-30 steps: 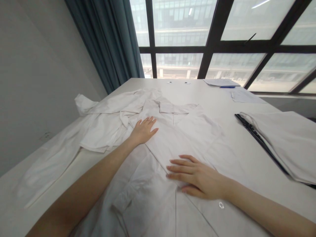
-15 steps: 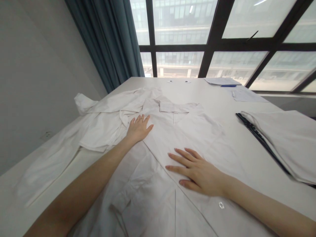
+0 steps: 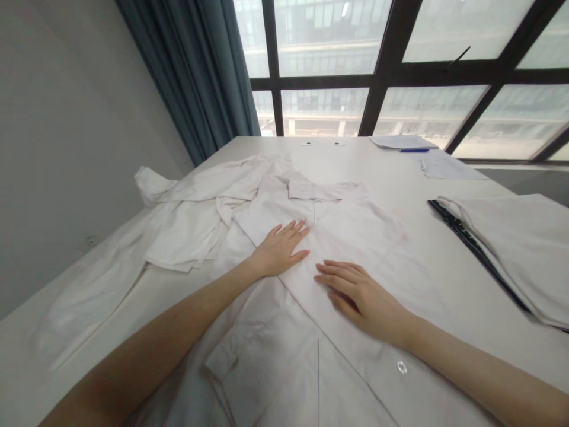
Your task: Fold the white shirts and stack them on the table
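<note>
My left hand (image 3: 276, 254) and right hand (image 3: 367, 299), fingers unclenched, touched limp, light-looking cloth (image 3: 376, 240). Its faint edge (image 3: 338, 351) seemed the best hold.

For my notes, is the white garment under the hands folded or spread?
Mostly spread: the garment lies wide across the table, creased in places.

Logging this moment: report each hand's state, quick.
Left hand: open, palm down on the white garment, holding nothing.
Right hand: open, palm down on the same garment, holding nothing.

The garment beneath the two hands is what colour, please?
The garment is white, seen best in the head view.
</note>
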A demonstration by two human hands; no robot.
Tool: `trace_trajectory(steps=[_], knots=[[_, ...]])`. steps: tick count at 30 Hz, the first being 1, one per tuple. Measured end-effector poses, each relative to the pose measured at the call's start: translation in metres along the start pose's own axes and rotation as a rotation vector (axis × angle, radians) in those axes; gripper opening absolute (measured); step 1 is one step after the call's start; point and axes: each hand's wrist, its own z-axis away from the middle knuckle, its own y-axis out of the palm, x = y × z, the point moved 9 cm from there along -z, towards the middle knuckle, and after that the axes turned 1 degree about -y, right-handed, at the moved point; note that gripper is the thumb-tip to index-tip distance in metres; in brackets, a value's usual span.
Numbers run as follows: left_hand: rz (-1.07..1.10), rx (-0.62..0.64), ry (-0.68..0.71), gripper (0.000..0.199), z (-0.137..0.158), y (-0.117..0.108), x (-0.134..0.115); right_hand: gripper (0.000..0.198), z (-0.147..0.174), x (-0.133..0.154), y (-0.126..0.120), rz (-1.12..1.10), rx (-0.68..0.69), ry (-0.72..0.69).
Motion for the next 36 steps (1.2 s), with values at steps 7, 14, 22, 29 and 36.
trace_trajectory(steps=[7,14,22,29,36], knots=[[0.021,-0.009,-0.007,0.057,-0.001,-0.002,0.002,0.046,0.002,-0.011,-0.002,0.17,-0.064,0.133],[0.015,0.011,-0.01,0.057,-0.001,-0.002,0.002,0.055,0.005,-0.019,0.004,0.313,-0.017,0.219],[0.027,0.006,0.007,0.055,-0.001,-0.002,0.002,0.048,0.004,-0.01,0.001,0.287,-0.043,0.142],[0.019,0.004,0.013,0.055,-0.001,-0.001,0.002,0.046,0.001,0.001,0.003,0.168,0.006,0.029],[0.014,0.001,0.018,0.054,-0.001,-0.001,0.002,0.045,0.0,-0.001,0.004,0.148,0.011,0.029]])
